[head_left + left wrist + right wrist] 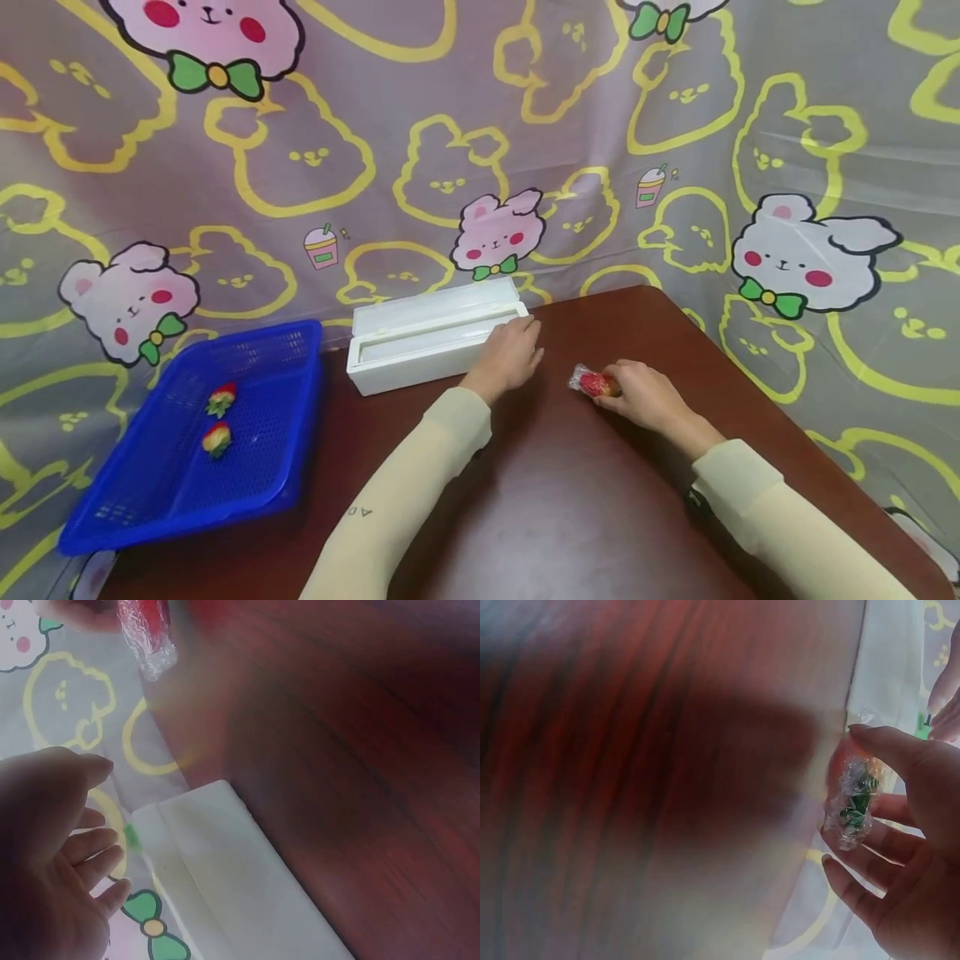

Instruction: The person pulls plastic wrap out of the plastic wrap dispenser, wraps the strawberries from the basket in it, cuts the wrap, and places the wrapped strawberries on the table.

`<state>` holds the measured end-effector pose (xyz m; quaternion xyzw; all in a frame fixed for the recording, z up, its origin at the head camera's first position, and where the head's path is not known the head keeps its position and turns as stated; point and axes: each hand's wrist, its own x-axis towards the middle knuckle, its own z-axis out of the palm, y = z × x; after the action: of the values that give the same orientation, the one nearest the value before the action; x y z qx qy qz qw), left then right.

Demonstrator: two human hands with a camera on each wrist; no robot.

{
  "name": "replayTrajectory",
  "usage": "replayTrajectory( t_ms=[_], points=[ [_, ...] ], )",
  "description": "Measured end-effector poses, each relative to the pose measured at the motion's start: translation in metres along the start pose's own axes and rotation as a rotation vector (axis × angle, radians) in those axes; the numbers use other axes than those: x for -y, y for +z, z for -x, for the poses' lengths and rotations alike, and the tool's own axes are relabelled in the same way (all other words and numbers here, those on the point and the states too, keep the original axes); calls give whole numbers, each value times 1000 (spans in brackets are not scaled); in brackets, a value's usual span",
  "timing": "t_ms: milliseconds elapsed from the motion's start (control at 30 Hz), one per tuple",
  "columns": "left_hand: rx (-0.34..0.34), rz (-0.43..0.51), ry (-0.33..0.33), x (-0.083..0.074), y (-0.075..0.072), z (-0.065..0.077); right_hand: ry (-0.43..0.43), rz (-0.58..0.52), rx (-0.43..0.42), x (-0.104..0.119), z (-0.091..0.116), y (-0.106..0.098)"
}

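My right hand [648, 398] grips a strawberry [596, 383] wrapped in clear plastic film, thumb on one side and fingers on the other. Green leaves show through the crumpled film in the right wrist view, and a twist of film sticks out at the left in the head view. My left hand [510, 354] is at the right end of a long white box [420, 368], overlapping its corner in the head view. In the left wrist view its loosely bent fingers [94, 844] hold nothing, beside the box. The box's lid [435, 307] stands raised at the back.
A blue perforated basket [255, 492] sits on the left with two unwrapped strawberries, one [221, 399] behind the other [217, 439]. The dark brown table [570, 517] runs back to a patterned curtain [390, 183] behind and along the right edge.
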<state>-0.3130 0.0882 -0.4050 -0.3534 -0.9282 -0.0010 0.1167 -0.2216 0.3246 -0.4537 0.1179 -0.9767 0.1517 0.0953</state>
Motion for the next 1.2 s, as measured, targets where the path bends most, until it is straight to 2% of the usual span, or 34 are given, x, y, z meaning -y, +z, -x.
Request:
replayTrajectory(
  t_ms=[167, 300, 433, 600, 800, 967, 1200],
  points=[
    [-45, -29, 13, -1, 4, -6, 1, 26, 16, -4, 1, 4],
    [-81, -42, 24, 0, 4, -7, -10, 48, -3, -5, 2, 2],
    [-61, -57, 21, 1, 5, -6, -40, 80, -31, -4, -1, 0],
    [-37, -74, 40, 2, 7, -4, -45, 112, -14, -5, -5, 0],
    [-70, -113, 53, 10, 9, 2, -32, 132, -10, -4, -8, -1],
    [-50, -91, 5, 28, 6, 19, -30, 133, 11, 3, -10, -4],
    [38, -83, -65, 66, -10, 65, -23, 128, 7, 6, -5, -13]
  ],
)
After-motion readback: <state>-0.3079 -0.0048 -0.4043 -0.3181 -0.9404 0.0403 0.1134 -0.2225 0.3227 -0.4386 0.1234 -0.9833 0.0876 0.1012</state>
